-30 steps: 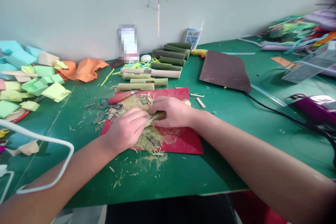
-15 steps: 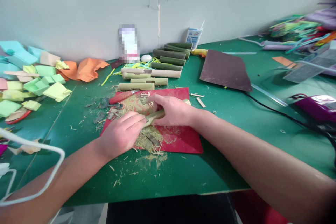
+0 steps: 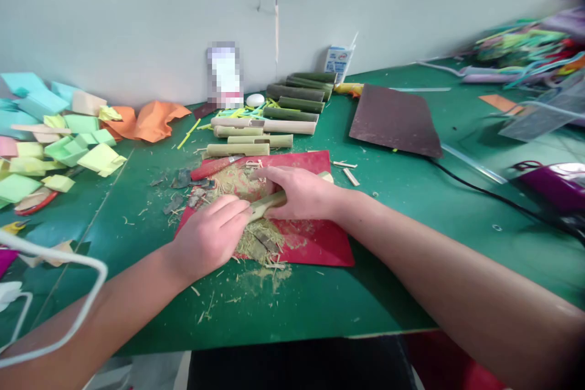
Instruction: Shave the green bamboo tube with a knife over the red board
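A pale bamboo tube (image 3: 267, 203) slants between my two hands, low over a red sheet (image 3: 315, 244). My left hand (image 3: 217, 228) is closed around its near-left end, covering that end with the fingers. Farther along, my right hand (image 3: 301, 192) grips the tube from above, thumb and fingers around it. A pale round end (image 3: 326, 177) shows past the back of my right hand. Beneath the hands lie fine bamboo shavings (image 3: 258, 237) and dark scraps. Whether a small tool is inside my left hand is hidden.
Cut bamboo tubes (image 3: 249, 150) lie in a row behind the sheet, with green ones (image 3: 297, 105) beyond. A red-handled tool (image 3: 210, 169) rests at the sheet's back-left edge. Folded coloured papers (image 3: 68, 134) are left, a brown board (image 3: 395, 122) right. A white wire frame (image 3: 98, 274) crosses the left arm.
My left hand has shifted very slightly left along the bamboo tube. My right hand keeps its hold in nearly the same place.
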